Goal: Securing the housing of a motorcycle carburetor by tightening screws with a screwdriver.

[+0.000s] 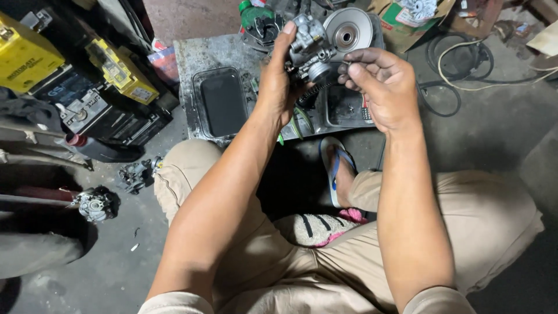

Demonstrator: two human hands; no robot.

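The left hand [278, 81] is clamped on a small metal carburetor [309, 43], the thumb lying up along its left side and the other fingers hidden behind it; the right hand [381, 87] comes to the carburetor from the right, its dark, greasy fingertips [344, 70] pinched together at the lower right part of the carburetor, on a small piece that is too small to tell; both hands hold the carburetor in the air, above the far part of a low grey surface [195, 55]; just behind the carburetor, to its right, a round silver pulley disc [349, 29] lies on the surface; below and to the left of the carburetor, a black rectangular tray [222, 102] rests on the surface, and below the carburetor, under the right hand, a second dark tray [346, 107] is partly hidden; behind the carburetor to the left stands a green object [251, 14], which I cannot tell more exactly; far to the left of the carburetor, yellow and black batteries [119, 70] stand in a row on the floor, and lower on that side a small metal engine part [93, 203] lies on the concrete floor [116, 267]; to the right of the carburetor, coiled cables [459, 58] lie on the floor; below the carburetor, nearer to the person, a foot in a blue and white sandal [336, 168] rests between the knees in beige trousers [494, 215].
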